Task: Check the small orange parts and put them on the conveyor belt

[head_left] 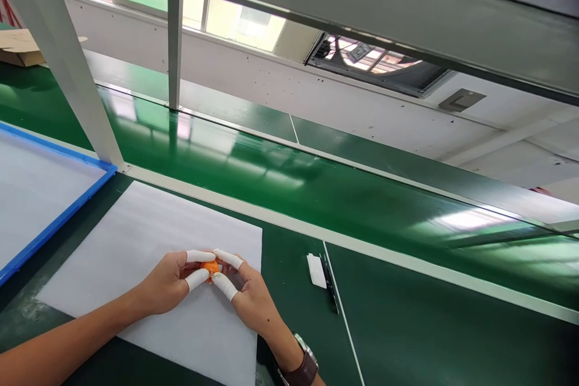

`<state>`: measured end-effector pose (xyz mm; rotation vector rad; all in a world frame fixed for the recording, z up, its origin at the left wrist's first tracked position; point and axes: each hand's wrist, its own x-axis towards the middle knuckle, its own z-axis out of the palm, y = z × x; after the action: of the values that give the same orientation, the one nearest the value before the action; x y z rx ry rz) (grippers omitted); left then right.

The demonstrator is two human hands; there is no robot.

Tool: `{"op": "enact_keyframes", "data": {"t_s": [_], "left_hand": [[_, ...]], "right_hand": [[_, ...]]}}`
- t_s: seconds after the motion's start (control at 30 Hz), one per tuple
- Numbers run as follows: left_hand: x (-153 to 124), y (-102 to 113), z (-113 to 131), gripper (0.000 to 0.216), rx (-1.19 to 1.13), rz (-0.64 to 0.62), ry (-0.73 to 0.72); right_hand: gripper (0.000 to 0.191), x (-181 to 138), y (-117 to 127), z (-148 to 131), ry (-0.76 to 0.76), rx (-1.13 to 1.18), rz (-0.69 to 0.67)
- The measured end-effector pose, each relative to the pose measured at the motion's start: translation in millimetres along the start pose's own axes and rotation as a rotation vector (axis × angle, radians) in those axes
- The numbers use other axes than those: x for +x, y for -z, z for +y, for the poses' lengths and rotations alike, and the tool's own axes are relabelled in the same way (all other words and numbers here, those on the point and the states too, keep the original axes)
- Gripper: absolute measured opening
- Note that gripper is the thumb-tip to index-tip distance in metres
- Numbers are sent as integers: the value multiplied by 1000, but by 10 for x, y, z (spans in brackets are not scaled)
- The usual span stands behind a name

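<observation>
A small orange piece (210,267) with ridges is pinched between both hands, above a white sheet (181,344); its exact kind I cannot make out. My left hand (169,280) grips its left side with thumb and forefinger, both in white finger cots. From the right, my right hand (248,295) closes on it, its thumb and forefinger covered the same way. The fingertips hide part of the piece. A watch with a dark strap (305,368) is on my right wrist.
To the right of the sheet lie a small white piece (316,270) and a thin dark tool (330,286). A blue-edged white panel (40,199) is at left. Beyond a pale rail (289,217) runs a green belt (253,163). A metal post (76,66) rises at left; cardboard (20,48) lies behind.
</observation>
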<state>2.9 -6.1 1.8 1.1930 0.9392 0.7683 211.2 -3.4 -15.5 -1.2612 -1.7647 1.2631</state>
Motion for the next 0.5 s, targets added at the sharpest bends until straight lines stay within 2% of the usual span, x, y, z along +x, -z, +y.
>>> {"op": "enact_keyframes", "data": {"t_s": [0.17, 0.5], "left_hand": [[-21, -3, 2, 38, 18, -4, 4], [-15, -47, 14, 34, 42, 41, 25]], "right_hand": [[34, 30, 5, -63, -46, 11, 4], [34, 27, 34, -64, 13, -26, 13]]}}
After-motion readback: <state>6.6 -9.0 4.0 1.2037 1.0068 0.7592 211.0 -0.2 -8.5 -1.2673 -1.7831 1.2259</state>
